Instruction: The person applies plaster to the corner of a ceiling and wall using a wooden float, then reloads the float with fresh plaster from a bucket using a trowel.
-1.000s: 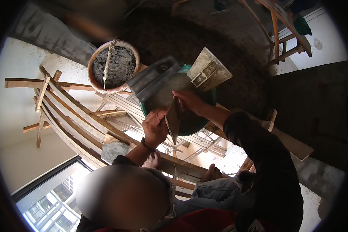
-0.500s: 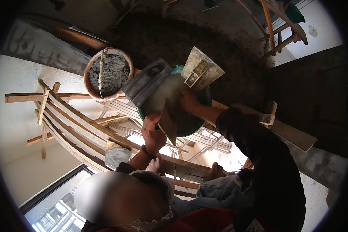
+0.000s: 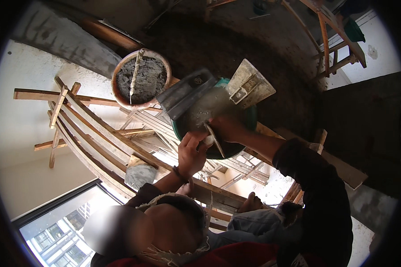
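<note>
My left hand (image 3: 192, 153) is closed at the handle side of a flat plastering trowel (image 3: 216, 141), its thin blade seen edge-on over a green bucket (image 3: 252, 119). My right hand (image 3: 227, 127) is inside the bucket's mouth, beside the blade's upper end; shadow and blur hide its fingers. Cloudy grey water (image 3: 205, 111) shows in the bucket. Across its far left rim lies a dark grey float (image 3: 186, 92). A mortar-stained square metal trowel (image 3: 259, 84) with a handle rests at the far right rim.
Left of the bucket stands a round tub (image 3: 116, 86) of grey mortar (image 3: 151, 80) with a pale, crusted rod across it. Wooden scaffold planks (image 3: 107, 143) run beneath me, with open gaps between. A grey-coated blade (image 3: 140, 174) lies on them. Another green bucket (image 3: 353, 31) hangs far right.
The trowel in my left hand has turned from showing its face to edge-on. My right hand has come closer to its blade. The whole view has shifted slightly.
</note>
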Available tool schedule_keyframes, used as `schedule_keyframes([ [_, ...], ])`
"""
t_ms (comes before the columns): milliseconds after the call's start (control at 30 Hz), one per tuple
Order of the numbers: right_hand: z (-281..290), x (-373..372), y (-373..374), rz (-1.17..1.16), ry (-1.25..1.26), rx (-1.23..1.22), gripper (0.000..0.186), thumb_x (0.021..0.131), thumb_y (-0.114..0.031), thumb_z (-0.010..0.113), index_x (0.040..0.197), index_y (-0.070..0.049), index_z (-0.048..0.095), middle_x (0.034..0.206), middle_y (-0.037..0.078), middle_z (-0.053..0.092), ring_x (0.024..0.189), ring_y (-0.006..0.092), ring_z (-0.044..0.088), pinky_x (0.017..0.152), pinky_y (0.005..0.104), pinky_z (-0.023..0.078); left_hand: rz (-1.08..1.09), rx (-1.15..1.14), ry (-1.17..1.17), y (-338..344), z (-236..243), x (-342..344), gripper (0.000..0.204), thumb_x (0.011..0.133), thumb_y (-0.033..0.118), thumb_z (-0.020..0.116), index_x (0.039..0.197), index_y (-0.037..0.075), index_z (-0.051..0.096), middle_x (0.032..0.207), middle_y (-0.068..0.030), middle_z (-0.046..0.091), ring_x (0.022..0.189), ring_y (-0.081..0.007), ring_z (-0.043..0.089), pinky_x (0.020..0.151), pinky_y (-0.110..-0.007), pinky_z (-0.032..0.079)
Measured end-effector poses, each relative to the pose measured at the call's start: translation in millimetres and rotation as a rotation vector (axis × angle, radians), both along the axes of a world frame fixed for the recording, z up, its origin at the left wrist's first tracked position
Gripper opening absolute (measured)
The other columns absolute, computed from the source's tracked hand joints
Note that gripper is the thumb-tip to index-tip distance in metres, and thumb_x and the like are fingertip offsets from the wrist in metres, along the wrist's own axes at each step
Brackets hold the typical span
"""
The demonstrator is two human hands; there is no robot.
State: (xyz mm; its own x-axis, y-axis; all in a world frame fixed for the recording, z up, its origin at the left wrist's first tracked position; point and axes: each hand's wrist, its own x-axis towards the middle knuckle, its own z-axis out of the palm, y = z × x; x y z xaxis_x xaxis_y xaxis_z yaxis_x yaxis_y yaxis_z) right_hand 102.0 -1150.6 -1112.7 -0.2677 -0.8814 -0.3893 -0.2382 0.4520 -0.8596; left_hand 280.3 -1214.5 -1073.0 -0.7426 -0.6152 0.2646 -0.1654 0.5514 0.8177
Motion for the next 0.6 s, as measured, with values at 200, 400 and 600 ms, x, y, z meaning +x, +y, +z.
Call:
schedule_keyframes([
  [200, 78.1, -11.5, -58.6, -0.139, 0.390, -0.318, 0.030, 0.104, -0.032, 0.052, 0.123, -0.009, 0.057, 0.080, 0.013, 0.067, 0.067, 0.0273, 0.068, 0.066, 0.0382, 0.055, -0.119, -0.189, 0.090, -10.6, -5.7, -4.8, 0.033, 0.069, -0.007, 0.075, 0.098, 0.009, 0.070, 0.100, -0.0076, 0.068, 0.090, -0.0299, 0.067, 0.077, -0.040, 0.056],
  [400, 86.1, -22.4, -107.9, -0.288, -0.115, 0.101, 0.030, 0.104, -0.038, 0.053, 0.118, -0.013, 0.059, 0.074, 0.004, 0.064, 0.052, 0.0115, 0.060, 0.051, 0.0297, 0.053, -0.112, -0.107, -0.022, -16.6, 5.5, -1.7, 0.035, 0.072, -0.008, 0.075, 0.103, 0.004, 0.066, 0.101, -0.0117, 0.066, 0.093, -0.0315, 0.069, 0.081, -0.039, 0.058],
  [600, 127.4, -28.6, -104.3, -0.277, 0.329, -0.429, 0.024, 0.096, -0.030, 0.066, 0.101, -0.007, 0.064, 0.082, 0.012, 0.069, 0.072, 0.0322, 0.068, 0.067, 0.0394, 0.053, 0.059, 0.109, 0.044, -17.4, 4.2, -7.5, 0.028, 0.082, 0.002, 0.076, 0.102, -0.004, 0.058, 0.093, -0.0171, 0.062, 0.084, -0.0294, 0.070, 0.071, -0.033, 0.061],
])
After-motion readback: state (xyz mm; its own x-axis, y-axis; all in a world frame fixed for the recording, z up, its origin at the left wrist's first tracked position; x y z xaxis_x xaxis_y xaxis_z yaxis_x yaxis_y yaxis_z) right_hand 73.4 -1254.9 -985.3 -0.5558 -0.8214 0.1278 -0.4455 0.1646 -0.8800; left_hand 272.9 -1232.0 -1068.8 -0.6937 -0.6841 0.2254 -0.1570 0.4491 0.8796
